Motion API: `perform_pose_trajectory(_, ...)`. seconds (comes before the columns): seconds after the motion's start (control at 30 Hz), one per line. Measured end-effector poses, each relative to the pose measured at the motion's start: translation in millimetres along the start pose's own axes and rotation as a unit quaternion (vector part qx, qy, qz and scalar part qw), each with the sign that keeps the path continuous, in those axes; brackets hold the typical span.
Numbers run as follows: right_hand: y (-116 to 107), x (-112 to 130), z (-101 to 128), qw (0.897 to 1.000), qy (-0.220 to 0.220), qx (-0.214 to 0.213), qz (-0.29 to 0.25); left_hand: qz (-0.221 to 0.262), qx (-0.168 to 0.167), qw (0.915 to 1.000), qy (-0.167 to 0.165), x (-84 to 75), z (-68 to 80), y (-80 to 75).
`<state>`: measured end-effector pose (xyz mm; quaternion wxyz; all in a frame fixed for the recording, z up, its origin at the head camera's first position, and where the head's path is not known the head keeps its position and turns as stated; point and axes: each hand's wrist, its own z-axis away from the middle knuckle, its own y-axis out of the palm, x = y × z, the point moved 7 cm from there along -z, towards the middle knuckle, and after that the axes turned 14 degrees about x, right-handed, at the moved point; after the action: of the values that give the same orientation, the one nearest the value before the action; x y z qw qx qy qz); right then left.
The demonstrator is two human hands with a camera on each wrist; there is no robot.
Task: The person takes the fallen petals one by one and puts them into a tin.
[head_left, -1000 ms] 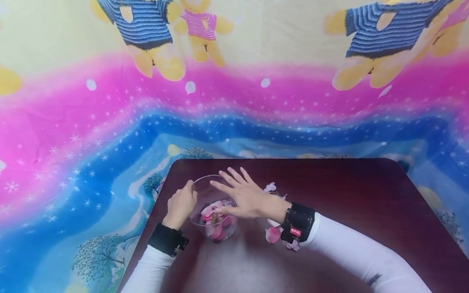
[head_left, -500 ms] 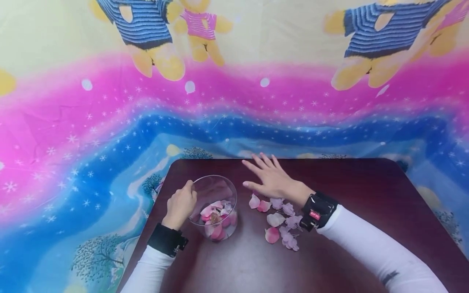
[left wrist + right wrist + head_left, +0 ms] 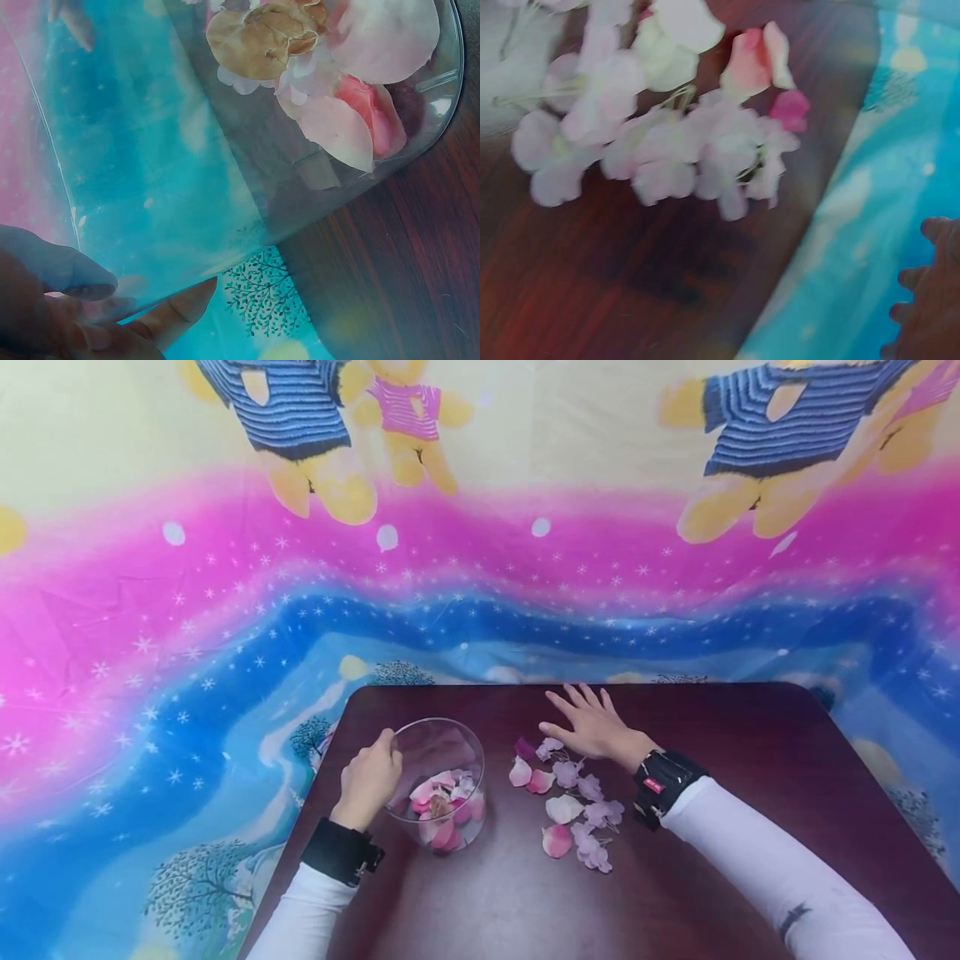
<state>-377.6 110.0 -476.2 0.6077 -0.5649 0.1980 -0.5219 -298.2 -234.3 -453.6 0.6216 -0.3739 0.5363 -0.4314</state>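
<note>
A clear glass bowl stands on the dark wooden table and holds several pink and white petals. My left hand grips the bowl's left rim. In the left wrist view its fingers curl against the glass wall, with the petals inside. My right hand hovers open with spread fingers, holding nothing, just beyond a scatter of loose petals right of the bowl. The right wrist view shows these petals blurred and my fingertips at the lower right.
A bright cloth with pink and blue bands and teddy bear prints drapes behind and around the table. The table's right half is bare wood. Its far edge runs just beyond my right hand.
My right hand has left the bowl's mouth and moved right and away, past the loose petals. The left hand and the bowl have stayed put.
</note>
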Motion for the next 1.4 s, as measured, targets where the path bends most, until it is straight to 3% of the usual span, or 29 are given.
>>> perform_pose_trajectory(0.27, 18, -26, -2, 0.999, 0.027, 0.017, -0.002, 0.000, 0.000, 1.0000, -0.003, 1.3, -0.7, 1.9)
perform_pose_trajectory(0.53, 33, -36, -4, 0.999, 0.033, 0.029, 0.002, -0.001, 0.005, 1.0000, -0.002, 1.5, -1.3, 1.2)
perform_pose_trajectory(0.97, 59, -33, -25, 0.998, 0.034, 0.053, -0.009, 0.002, 0.009, 0.9999, -0.006, 1.2, 0.6, 2.1)
perform_pose_trajectory(1.23, 70, -28, -36, 0.999, 0.001, 0.034, -0.010, 0.003, 0.015, 0.9999, -0.008, 0.8, -0.2, 2.4)
perform_pose_trajectory(1.4, 69, -28, -36, 1.000, 0.003, 0.012, -0.014, 0.002, 0.009, 0.9999, -0.007, 0.4, 0.7, 1.5)
